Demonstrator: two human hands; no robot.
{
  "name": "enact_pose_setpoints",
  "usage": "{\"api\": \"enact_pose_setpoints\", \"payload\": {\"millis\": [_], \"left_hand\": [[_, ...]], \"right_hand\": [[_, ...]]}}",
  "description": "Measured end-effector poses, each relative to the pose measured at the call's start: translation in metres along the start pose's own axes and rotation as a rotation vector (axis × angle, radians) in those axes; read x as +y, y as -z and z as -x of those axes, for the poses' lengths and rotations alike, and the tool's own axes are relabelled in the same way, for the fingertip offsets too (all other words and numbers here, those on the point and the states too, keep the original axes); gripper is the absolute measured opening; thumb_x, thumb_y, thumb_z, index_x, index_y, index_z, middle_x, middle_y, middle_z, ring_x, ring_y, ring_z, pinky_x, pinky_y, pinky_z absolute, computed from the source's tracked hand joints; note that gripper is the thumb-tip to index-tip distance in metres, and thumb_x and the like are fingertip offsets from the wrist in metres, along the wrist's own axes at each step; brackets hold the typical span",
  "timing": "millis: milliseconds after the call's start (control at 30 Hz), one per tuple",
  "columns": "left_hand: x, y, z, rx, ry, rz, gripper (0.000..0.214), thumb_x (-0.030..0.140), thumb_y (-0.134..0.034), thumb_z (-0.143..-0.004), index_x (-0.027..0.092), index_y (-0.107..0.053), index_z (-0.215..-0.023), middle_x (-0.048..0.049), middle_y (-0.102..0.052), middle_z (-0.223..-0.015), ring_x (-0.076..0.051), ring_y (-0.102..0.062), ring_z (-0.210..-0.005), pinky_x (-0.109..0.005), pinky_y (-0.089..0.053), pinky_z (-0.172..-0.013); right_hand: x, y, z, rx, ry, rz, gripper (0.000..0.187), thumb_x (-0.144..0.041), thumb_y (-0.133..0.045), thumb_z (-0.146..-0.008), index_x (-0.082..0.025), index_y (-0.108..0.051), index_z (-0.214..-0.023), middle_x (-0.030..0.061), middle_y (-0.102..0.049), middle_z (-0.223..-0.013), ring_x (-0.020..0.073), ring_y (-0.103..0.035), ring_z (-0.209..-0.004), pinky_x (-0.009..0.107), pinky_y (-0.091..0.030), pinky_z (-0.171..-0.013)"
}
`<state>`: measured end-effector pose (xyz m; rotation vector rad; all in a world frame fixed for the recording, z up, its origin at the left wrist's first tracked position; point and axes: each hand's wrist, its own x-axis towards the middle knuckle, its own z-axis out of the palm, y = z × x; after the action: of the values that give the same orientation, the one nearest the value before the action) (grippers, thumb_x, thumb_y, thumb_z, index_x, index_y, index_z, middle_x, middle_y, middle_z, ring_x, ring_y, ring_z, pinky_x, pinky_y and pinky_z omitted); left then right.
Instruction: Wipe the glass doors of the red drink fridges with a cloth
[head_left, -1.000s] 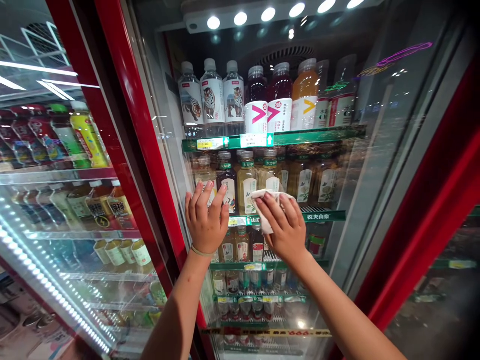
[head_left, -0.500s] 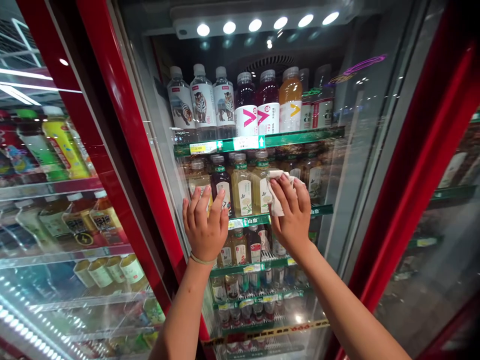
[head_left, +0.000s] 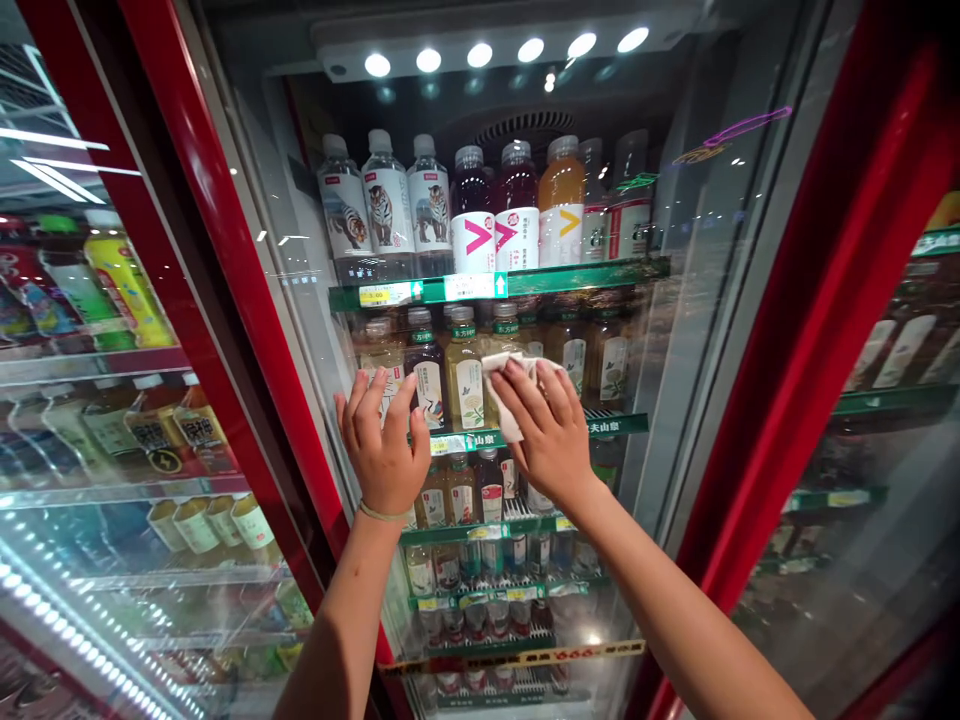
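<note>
My left hand (head_left: pixel 382 440) lies flat against the glass door (head_left: pixel 675 330) of a red-framed drinks cooler, fingers spread, with a thin band at the wrist. Beside it my right hand (head_left: pixel 546 430) presses a small white cloth (head_left: pixel 501 372) to the same glass, at the height of the second shelf. Behind the glass stand tea bottles (head_left: pixel 465 370) on that shelf. Above them are tiger-label water bottles (head_left: pixel 382 205) and juice bottles (head_left: pixel 517 205).
A red door frame (head_left: pixel 225 260) runs diagonally at the left, with another glass cooler (head_left: pixel 112 420) of bottles and cans beyond it. A second red frame (head_left: pixel 810 330) borders the door on the right. Lower shelves (head_left: pixel 487 590) hold several small bottles.
My right hand with the cloth slid right and up across the glass, then back left. My left hand stayed flat on the door. The view drifted a little.
</note>
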<state>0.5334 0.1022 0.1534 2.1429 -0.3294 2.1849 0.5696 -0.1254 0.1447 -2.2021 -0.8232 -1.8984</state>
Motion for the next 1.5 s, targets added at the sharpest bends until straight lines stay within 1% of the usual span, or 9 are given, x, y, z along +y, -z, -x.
{"api": "enact_pose_setpoints", "payload": {"millis": [67, 200, 300, 600, 833, 967, 1167, 1333, 1500], "left_hand": [[0.018, -0.001, -0.003, 0.004, 0.036, -0.001, 0.047, 0.018, -0.060, -0.094, 0.027, -0.059, -0.139, -0.0119, -0.059, -0.145, -0.031, -0.044, -0.148, -0.057, -0.027, -0.127], [0.061, -0.010, -0.012, -0.016, -0.065, 0.057, 0.042, 0.015, -0.062, -0.091, 0.025, -0.063, -0.132, -0.0093, -0.065, -0.135, -0.028, -0.049, -0.144, -0.054, -0.029, -0.127], [0.087, -0.020, -0.016, -0.049, -0.092, 0.102, 0.040, 0.014, -0.062, -0.091, 0.023, -0.064, -0.130, -0.0103, -0.065, -0.133, -0.027, -0.051, -0.142, -0.051, -0.034, -0.126], [0.133, -0.045, -0.020, -0.049, -0.029, 0.146, 0.037, 0.016, -0.061, -0.093, 0.026, -0.065, -0.128, -0.0083, -0.066, -0.134, -0.027, -0.051, -0.142, -0.056, -0.022, -0.129], [0.139, -0.052, -0.015, -0.033, -0.028, 0.098, 0.041, 0.018, -0.062, -0.092, 0.027, -0.064, -0.132, -0.0083, -0.065, -0.136, -0.027, -0.050, -0.144, -0.053, -0.026, -0.128], [0.138, -0.051, -0.015, -0.050, -0.025, 0.109, 0.042, 0.017, -0.061, -0.093, 0.027, -0.063, -0.134, -0.0083, -0.064, -0.137, -0.028, -0.048, -0.146, -0.053, -0.024, -0.129], [0.139, -0.052, -0.015, -0.030, -0.043, 0.079, 0.042, 0.017, -0.063, -0.092, 0.026, -0.063, -0.133, -0.0093, -0.065, -0.135, -0.028, -0.049, -0.145, -0.054, -0.025, -0.128], [0.138, -0.052, -0.014, -0.040, -0.061, 0.059, 0.043, 0.017, -0.063, -0.092, 0.027, -0.062, -0.134, -0.0095, -0.066, -0.135, -0.028, -0.049, -0.145, -0.054, -0.026, -0.128], [0.138, -0.051, -0.014, -0.026, -0.061, 0.057, 0.042, 0.016, -0.064, -0.091, 0.025, -0.063, -0.132, -0.0094, -0.066, -0.134, -0.028, -0.048, -0.146, -0.053, -0.025, -0.129]], "right_hand": [[0.011, 0.005, 0.002, -0.016, 0.056, -0.008, 0.069, -0.033, -0.045, -0.100, -0.027, -0.022, -0.165, 0.0012, -0.050, -0.160, 0.0268, -0.031, -0.155, 0.049, -0.029, -0.129], [0.035, 0.016, 0.002, 0.039, -0.048, -0.026, 0.068, -0.030, -0.047, -0.100, -0.027, -0.024, -0.165, 0.0030, -0.049, -0.160, 0.0283, -0.033, -0.154, 0.051, -0.029, -0.128], [0.050, 0.022, 0.002, 0.026, 0.037, -0.048, 0.067, -0.027, -0.047, -0.099, -0.025, -0.028, -0.164, 0.0045, -0.054, -0.156, 0.0287, -0.034, -0.152, 0.052, -0.029, -0.128], [0.089, 0.030, 0.010, 0.150, -0.046, -0.029, 0.057, -0.018, -0.053, -0.099, -0.031, -0.042, -0.154, 0.0048, -0.067, -0.136, 0.0258, -0.051, -0.133, 0.045, -0.039, -0.116], [0.105, 0.038, 0.014, 0.217, -0.118, 0.006, 0.060, -0.019, -0.059, -0.099, -0.035, -0.043, -0.155, 0.0043, -0.071, -0.128, 0.0218, -0.060, -0.107, 0.036, -0.046, -0.095], [0.109, 0.040, 0.019, 0.132, -0.010, 0.012, 0.067, -0.016, -0.058, -0.099, -0.036, -0.037, -0.159, 0.0025, -0.072, -0.131, 0.0207, -0.059, -0.101, 0.035, -0.047, -0.094], [0.115, 0.040, 0.022, 0.246, -0.121, 0.022, 0.066, -0.011, -0.054, -0.099, -0.033, -0.037, -0.160, 0.0057, -0.071, -0.132, 0.0217, -0.061, -0.105, 0.036, -0.046, -0.093], [0.111, 0.041, 0.028, 0.114, -0.034, 0.034, 0.069, -0.020, -0.063, -0.098, -0.033, -0.036, -0.160, 0.0035, -0.068, -0.140, 0.0231, -0.060, -0.110, 0.038, -0.044, -0.100], [0.116, 0.042, 0.035, 0.236, -0.162, 0.041, 0.065, -0.015, -0.057, -0.100, -0.035, -0.039, -0.159, 0.0045, -0.067, -0.141, 0.0234, -0.061, -0.111, 0.038, -0.044, -0.096]]}}
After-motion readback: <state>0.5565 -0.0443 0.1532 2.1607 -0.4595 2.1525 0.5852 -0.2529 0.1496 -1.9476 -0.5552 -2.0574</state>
